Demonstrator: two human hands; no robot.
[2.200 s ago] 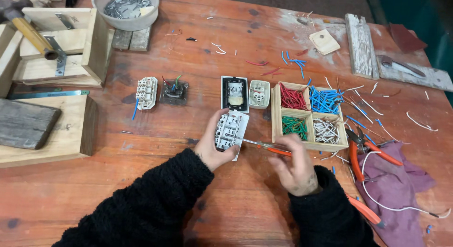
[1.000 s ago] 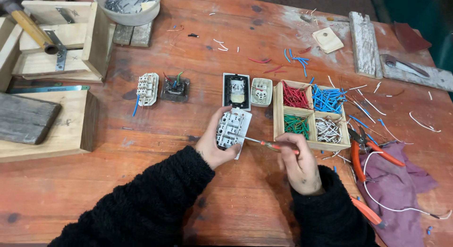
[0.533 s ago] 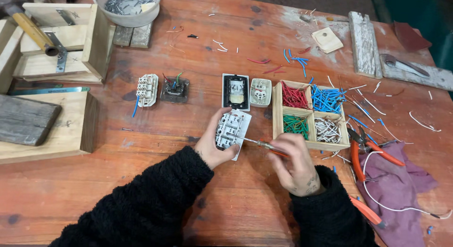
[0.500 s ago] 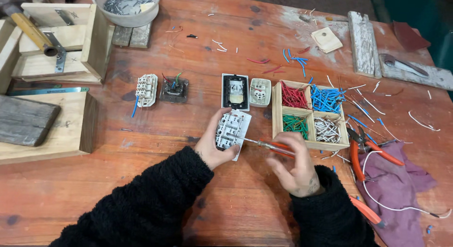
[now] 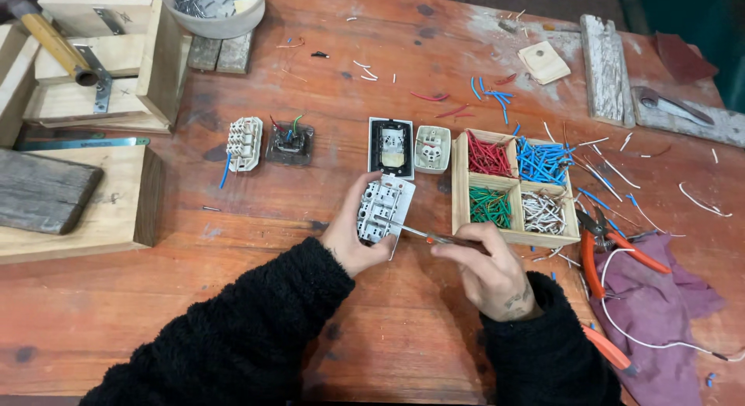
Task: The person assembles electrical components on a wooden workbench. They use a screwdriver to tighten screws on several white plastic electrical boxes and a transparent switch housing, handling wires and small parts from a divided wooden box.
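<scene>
Fingers of the left hand [image 5: 353, 239] curl around a white switch module [image 5: 382, 210], tilted with its long axis running 1 to 7 o'clock. The right hand [image 5: 489, 270] pinches a thin screwdriver [image 5: 431, 237], tip pointing toward 10 o'clock into the module. At 2 o'clock sits a wooden tray [image 5: 459, 181] of sorted wires; orange-handled pliers [image 5: 601, 247] lie at 3 o'clock.

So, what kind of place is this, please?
Probably a home or hobby workshop for electrical work: a worn wooden workbench, a divided wooden box of sorted coloured wire pieces, orange-handled pliers, and a switch module being worked with a screwdriver.
</scene>
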